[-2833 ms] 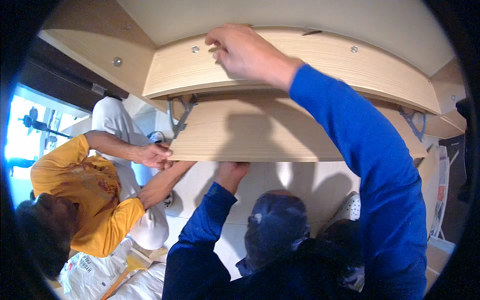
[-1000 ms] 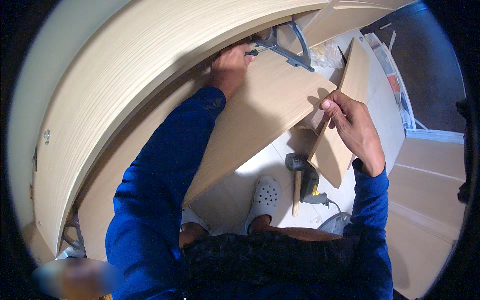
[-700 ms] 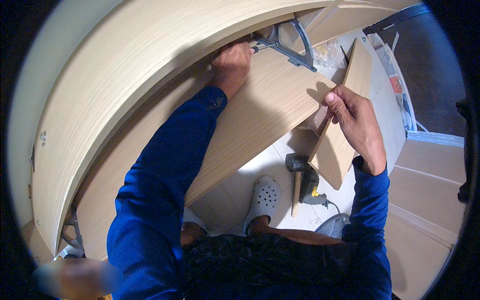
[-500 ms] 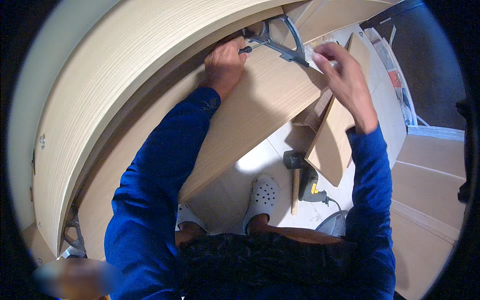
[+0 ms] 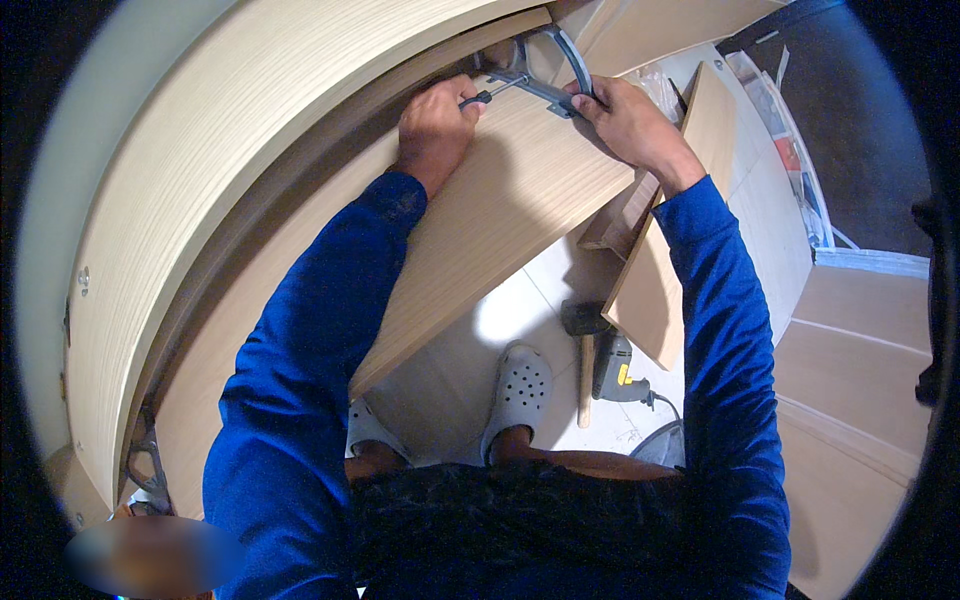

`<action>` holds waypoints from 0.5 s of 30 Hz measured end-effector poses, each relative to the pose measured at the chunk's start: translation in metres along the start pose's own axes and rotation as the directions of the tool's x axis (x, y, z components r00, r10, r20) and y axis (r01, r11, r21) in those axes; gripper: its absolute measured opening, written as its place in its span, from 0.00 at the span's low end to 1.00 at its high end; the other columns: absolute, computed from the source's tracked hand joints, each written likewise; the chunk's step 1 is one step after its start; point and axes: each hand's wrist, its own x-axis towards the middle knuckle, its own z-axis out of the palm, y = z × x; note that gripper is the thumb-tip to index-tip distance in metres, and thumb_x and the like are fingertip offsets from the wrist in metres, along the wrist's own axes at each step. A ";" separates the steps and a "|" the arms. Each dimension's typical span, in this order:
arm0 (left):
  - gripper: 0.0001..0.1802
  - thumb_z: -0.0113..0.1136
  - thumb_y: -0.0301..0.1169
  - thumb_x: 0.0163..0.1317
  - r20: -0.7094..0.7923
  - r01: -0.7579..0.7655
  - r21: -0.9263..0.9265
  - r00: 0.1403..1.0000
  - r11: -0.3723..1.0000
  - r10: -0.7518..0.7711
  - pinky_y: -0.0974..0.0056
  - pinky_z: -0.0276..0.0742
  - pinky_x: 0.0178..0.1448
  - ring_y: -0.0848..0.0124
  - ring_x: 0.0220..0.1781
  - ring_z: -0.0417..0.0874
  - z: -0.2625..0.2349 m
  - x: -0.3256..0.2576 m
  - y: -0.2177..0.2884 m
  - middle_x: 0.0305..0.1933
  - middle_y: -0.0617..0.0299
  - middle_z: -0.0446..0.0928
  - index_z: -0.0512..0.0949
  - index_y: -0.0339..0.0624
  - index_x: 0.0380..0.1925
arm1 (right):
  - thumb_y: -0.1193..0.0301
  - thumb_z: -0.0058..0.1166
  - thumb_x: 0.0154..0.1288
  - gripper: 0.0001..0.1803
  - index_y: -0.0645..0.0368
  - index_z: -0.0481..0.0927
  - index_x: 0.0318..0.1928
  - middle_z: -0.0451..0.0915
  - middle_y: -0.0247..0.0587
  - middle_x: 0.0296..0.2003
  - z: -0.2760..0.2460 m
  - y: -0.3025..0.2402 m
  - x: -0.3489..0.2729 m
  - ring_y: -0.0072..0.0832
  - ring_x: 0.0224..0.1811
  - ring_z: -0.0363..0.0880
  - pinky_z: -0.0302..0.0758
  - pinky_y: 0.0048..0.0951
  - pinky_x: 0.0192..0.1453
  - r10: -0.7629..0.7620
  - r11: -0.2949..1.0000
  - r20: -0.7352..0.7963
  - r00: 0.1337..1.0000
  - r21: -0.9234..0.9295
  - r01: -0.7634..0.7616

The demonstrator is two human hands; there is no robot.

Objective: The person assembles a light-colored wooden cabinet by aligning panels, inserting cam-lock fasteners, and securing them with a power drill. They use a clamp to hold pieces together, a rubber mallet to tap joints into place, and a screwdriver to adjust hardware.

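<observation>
A screwdriver (image 5: 477,99) with a black handle is in the closed fingers of my left hand (image 5: 435,132). Its thin shaft slants up to the right, and the tip meets a grey metal bracket (image 5: 573,62) with a curved arm. My right hand (image 5: 637,125) pinches the bracket's near right end between thumb and fingers. Beneath both hands lies a wide light-wood board (image 5: 500,215), with the bracket resting at its far end. Whether a screw sits under the tip is too small to tell.
A large wood panel (image 5: 190,170) rises along the left and top. On the tiled floor are a black-headed mallet (image 5: 584,319), a corded power drill (image 5: 612,372) and a loose board (image 5: 645,300). Another metal bracket (image 5: 147,462) shows at lower left. Flat brown panels (image 5: 850,390) lie at right.
My right hand has come in from the right and taken hold of the bracket's end, where it was apart before. My left hand keeps the screwdriver at the bracket.
</observation>
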 end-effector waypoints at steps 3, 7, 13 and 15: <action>0.12 0.67 0.40 0.63 0.031 0.026 -0.009 0.999 1.000 -0.026 0.48 0.78 0.52 0.47 0.45 0.85 -0.001 0.001 0.000 0.37 0.49 0.84 0.83 0.44 0.38 | 0.63 0.52 0.77 0.15 0.63 0.83 0.48 0.85 0.60 0.35 0.001 -0.001 0.000 0.56 0.40 0.84 0.78 0.50 0.49 0.016 1.000 -0.002 1.000 -0.010 -0.016; 0.13 0.67 0.42 0.63 -0.035 -0.043 0.018 0.998 0.999 0.043 0.48 0.79 0.52 0.47 0.45 0.85 0.003 0.000 -0.003 0.36 0.49 0.84 0.84 0.45 0.39 | 0.64 0.53 0.77 0.15 0.63 0.84 0.51 0.86 0.60 0.37 0.000 -0.003 -0.002 0.55 0.42 0.85 0.79 0.49 0.50 -0.021 0.999 -0.030 0.999 0.023 0.022; 0.15 0.65 0.45 0.66 -0.098 -0.082 0.024 0.992 0.996 0.084 0.48 0.79 0.53 0.47 0.43 0.86 0.009 -0.001 -0.011 0.37 0.49 0.85 0.85 0.46 0.39 | 0.64 0.53 0.77 0.16 0.63 0.84 0.51 0.86 0.60 0.38 0.000 -0.002 -0.001 0.55 0.43 0.86 0.79 0.49 0.51 0.042 0.999 0.016 0.999 -0.010 -0.042; 0.15 0.65 0.45 0.67 -0.085 -0.042 0.019 0.995 0.999 0.044 0.48 0.80 0.52 0.47 0.43 0.87 0.010 0.000 -0.012 0.38 0.49 0.85 0.86 0.46 0.40 | 0.63 0.53 0.77 0.16 0.63 0.84 0.52 0.86 0.60 0.38 0.001 -0.001 -0.001 0.55 0.43 0.86 0.79 0.50 0.51 0.028 0.999 0.006 1.000 -0.027 -0.027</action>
